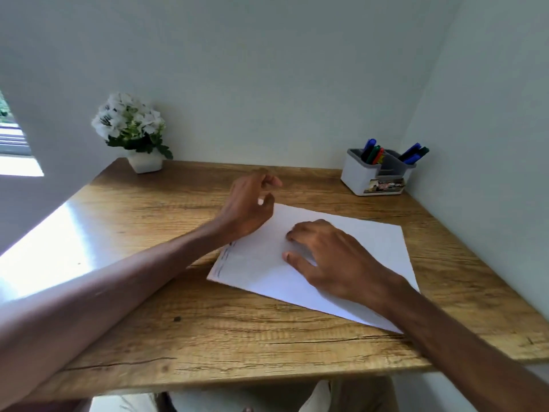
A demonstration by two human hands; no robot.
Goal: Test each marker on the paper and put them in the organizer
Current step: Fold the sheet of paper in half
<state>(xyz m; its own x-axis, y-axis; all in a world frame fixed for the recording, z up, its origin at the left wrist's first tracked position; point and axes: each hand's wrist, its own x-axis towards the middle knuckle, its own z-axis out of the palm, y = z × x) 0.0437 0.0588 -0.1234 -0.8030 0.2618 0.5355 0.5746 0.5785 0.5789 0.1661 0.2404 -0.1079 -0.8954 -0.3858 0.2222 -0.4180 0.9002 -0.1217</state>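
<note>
Right hand is pressing the paper, fingers spread; left hand is hovering, loosely curled, apparently empty; markers are standing in the organizer, nearer the right hand.

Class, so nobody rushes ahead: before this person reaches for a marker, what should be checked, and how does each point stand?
1. Paper flat on the desk: ok, the right hand presses it down.
2. Left hand free: ok, it holds nothing.
3. Markers located: ok, they stand in the organizer at the far right corner.
4. Room to write: ok, the paper is mostly blank, with faint marks along its left edge.
5. Caps on: cannot tell, too small.
6. Way to the organizer: ok, only bare desk lies between.
</note>
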